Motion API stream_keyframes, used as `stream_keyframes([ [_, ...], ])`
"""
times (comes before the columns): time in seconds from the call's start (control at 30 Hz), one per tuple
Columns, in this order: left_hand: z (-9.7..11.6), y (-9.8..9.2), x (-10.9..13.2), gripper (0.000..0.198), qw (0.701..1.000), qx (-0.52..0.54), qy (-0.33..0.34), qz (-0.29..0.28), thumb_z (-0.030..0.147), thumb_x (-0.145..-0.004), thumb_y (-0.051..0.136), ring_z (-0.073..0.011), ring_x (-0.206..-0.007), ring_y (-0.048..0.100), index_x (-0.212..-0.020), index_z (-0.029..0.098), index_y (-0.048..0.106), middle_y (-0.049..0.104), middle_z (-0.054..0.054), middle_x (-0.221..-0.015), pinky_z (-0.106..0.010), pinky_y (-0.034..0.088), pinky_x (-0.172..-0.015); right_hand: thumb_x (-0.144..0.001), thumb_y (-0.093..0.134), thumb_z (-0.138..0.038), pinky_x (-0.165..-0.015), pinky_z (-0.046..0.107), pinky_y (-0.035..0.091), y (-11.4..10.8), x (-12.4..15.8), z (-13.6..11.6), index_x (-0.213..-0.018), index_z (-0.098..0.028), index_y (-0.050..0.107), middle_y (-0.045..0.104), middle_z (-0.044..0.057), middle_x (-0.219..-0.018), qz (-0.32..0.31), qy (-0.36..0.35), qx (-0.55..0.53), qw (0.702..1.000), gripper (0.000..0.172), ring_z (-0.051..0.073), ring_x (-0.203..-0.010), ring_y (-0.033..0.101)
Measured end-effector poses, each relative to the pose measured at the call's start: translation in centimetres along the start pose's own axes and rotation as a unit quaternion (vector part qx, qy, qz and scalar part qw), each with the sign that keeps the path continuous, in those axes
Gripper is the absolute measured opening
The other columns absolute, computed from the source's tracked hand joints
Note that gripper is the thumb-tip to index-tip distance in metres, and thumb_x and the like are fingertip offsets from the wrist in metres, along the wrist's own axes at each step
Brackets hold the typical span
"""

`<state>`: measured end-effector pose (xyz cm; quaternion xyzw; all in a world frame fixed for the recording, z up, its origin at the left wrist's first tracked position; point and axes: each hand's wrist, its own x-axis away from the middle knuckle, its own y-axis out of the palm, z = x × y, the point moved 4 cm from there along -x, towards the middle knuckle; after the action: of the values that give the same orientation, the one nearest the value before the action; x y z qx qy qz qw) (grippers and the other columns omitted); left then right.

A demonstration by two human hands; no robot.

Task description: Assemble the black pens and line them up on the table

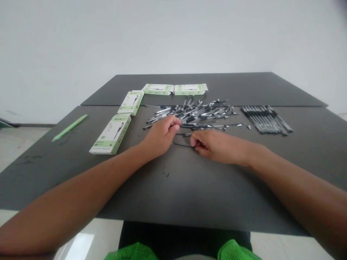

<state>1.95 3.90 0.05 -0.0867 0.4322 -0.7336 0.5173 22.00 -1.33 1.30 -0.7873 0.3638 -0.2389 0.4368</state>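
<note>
Closely: your right hand (pixel 214 146) lies knuckles-up, fingers curled shut on the right end of a thin pen (pixel 182 145). Its long axis runs leftward along the table (pixel 189 187), and its free tip lies just beside your left hand (pixel 162 136). The left fingers are bunched closed at the near edge of the loose pen pile (pixel 197 113); whether they pinch anything is hidden. Outward: tidy row of pens (pixel 267 118) to the right, boxes (pixel 111 134) to the left, green pen (pixel 69 127) far left. Pile too tangled to separate.

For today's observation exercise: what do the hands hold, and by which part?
Right hand pinches a thin black pen by its end; left hand touches the pen pile.
</note>
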Motion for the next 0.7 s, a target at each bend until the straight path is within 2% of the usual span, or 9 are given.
stream_keyframes([
  [0.1, 0.1, -0.1, 0.0, 0.023, 1.0, -0.003, 0.0, 0.0, 0.031, -0.104, 0.055, -0.0225, -0.099, 0.073, -0.117, 0.019, 0.071, 0.079, -0.005, -0.109, -0.04, 0.056, -0.099, -0.087, 0.061, -0.004, -0.07, 0.028, 0.037, 0.0, 0.0, 0.1, -0.098, -0.02, 0.064, 0.07, 0.003, -0.088, -0.001, 0.001, 0.003, 1.0, 0.019, 0.017, -0.074, 0.057],
  [0.27, 0.0, -0.3, 0.0, 0.023, 1.0, -0.01, 0.003, 0.011, 0.033, -0.105, 0.055, -0.0233, -0.099, 0.073, -0.118, 0.02, 0.069, 0.079, -0.005, -0.108, -0.041, 0.056, -0.098, -0.09, 0.06, -0.008, -0.072, 0.028, 0.037, 0.1, 0.0, 0.5, -0.101, -0.02, 0.062, 0.069, 0.003, -0.09, 0.015, -0.011, 0.005, 1.0, 0.017, 0.017, -0.076, 0.057],
  [0.47, -0.7, 0.0, -0.2, 0.02, 0.998, -0.049, 0.005, -0.025, 0.033, -0.106, 0.055, -0.0252, -0.102, 0.073, -0.116, 0.02, 0.067, 0.078, -0.007, -0.107, -0.042, 0.055, -0.096, -0.09, 0.06, -0.009, -0.069, 0.029, 0.035, 0.0, 0.0, 0.6, -0.097, -0.022, 0.052, 0.064, 0.002, -0.089, 0.039, -0.008, 0.011, 0.999, 0.017, 0.018, -0.074, 0.054],
  [0.7, -0.7, -0.1, -0.2, 0.02, 0.998, -0.053, 0.002, -0.032, 0.034, -0.106, 0.055, -0.0257, -0.103, 0.073, -0.116, 0.021, 0.066, 0.078, -0.007, -0.108, -0.043, 0.055, -0.096, -0.087, 0.058, -0.009, -0.067, 0.03, 0.033, -0.1, -0.1, 1.3, -0.093, -0.024, 0.046, 0.06, 0.001, -0.084, 0.086, -0.009, -0.006, 0.996, 0.021, 0.017, -0.071, 0.051],
])
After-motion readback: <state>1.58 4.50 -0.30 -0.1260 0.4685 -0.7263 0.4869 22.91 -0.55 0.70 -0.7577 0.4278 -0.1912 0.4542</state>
